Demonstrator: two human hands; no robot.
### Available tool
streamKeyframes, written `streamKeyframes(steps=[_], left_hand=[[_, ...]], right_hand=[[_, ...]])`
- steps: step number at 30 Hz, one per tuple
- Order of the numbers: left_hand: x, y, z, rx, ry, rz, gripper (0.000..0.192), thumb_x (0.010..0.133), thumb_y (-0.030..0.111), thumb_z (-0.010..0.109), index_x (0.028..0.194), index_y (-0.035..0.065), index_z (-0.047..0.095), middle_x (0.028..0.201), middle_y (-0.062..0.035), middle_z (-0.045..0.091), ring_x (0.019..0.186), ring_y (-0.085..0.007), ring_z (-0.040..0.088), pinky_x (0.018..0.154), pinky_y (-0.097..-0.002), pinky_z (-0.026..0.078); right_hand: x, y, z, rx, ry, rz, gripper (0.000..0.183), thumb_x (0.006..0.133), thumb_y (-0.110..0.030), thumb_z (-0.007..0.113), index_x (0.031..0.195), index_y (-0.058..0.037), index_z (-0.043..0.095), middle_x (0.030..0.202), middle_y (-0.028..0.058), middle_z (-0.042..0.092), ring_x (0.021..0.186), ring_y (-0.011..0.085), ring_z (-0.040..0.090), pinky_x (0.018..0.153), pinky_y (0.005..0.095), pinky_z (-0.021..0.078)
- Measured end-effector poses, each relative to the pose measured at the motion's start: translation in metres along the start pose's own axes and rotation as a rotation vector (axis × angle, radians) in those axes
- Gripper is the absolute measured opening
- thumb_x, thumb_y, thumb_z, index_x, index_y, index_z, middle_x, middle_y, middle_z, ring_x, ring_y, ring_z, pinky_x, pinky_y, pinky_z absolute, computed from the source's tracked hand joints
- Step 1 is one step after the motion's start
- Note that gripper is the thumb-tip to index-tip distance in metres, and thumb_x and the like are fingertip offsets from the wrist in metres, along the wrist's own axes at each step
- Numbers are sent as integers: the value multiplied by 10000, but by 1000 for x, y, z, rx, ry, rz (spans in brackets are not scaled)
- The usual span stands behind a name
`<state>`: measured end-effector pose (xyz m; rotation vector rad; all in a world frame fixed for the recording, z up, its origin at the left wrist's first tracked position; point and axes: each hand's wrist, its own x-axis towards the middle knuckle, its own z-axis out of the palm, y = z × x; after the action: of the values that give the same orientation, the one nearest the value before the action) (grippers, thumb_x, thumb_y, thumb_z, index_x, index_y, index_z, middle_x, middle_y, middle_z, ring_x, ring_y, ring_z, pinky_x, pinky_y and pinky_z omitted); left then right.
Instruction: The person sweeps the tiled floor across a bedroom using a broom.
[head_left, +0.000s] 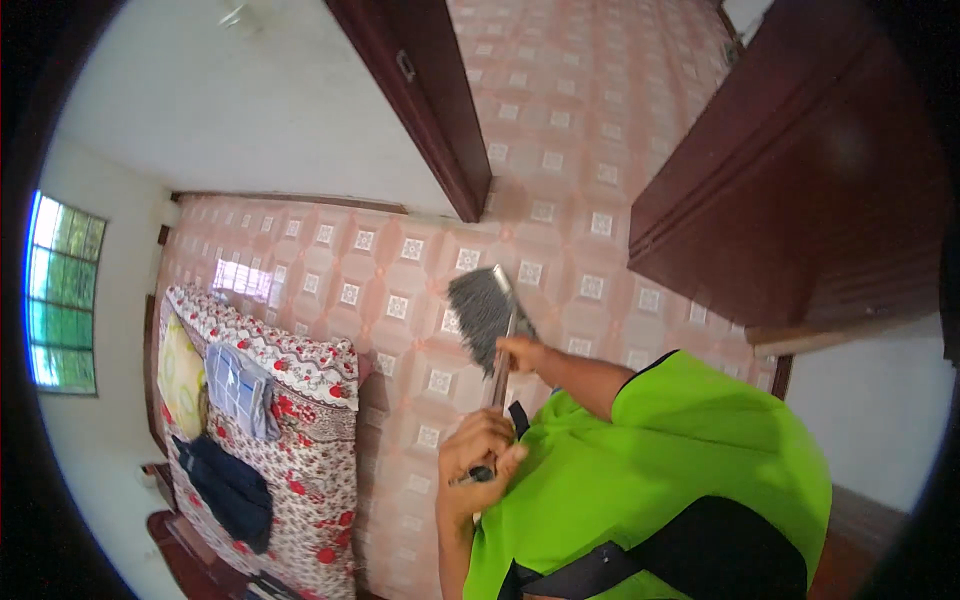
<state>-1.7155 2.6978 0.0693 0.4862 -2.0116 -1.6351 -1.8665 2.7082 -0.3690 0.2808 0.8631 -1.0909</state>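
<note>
A broom with dark grey bristles (480, 311) slants down in front of me, its head over the patterned tile floor (397, 307). I cannot tell whether the bristles touch the tiles. My right hand (521, 354) grips the handle low down, close to the head. Higher up, my left hand (480, 457) is wrapped around the same handle (501, 386), near its dark end. Part of the broom head is hidden behind my right hand and forearm.
A bed (315, 465) with a floral sheet stands to the left, bearing a yellow pillow (180, 367), folded blue checked cloth (240, 390) and a dark garment (225, 487). A dark wooden door frame (442, 127) rises ahead; a large brown wooden panel (795, 195) stands at right.
</note>
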Motion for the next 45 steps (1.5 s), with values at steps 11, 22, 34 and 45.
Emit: streamKeyframes(steps=[11,22,34,45], left_hand=[[56,-14,-36,-70,-266,97,246,834,87,748,733,24,533,762,-92,581,860,-274,635,1006,-488,426],[50,18,-174,-288,-679,467,343,783,221,831,679,44,556,659,-93,583,679,-280,641,806,-477,530],[63,-25,-138,-544,-1089,-45,261,898,180,722,745,29,574,676,4,558,653,-71,521,593,-267,426],[108,-109,-14,-333,-1333,-413,343,965,270,658,743,26,564,647,55,485,633,-41,412,564,-259,356]], right_hand=[[-55,-133,18,302,364,-414,142,847,-149,659,861,-43,565,738,109,610,642,279,647,526,425,574],[-109,-12,124,586,455,-639,184,853,-180,680,896,-39,571,791,92,604,653,265,617,530,424,552],[-155,231,101,932,500,-806,225,948,-286,574,940,-62,581,916,98,644,774,250,640,708,416,569],[-117,298,-31,1528,531,-769,249,876,-170,554,677,-112,416,561,26,418,471,207,420,471,370,446]])
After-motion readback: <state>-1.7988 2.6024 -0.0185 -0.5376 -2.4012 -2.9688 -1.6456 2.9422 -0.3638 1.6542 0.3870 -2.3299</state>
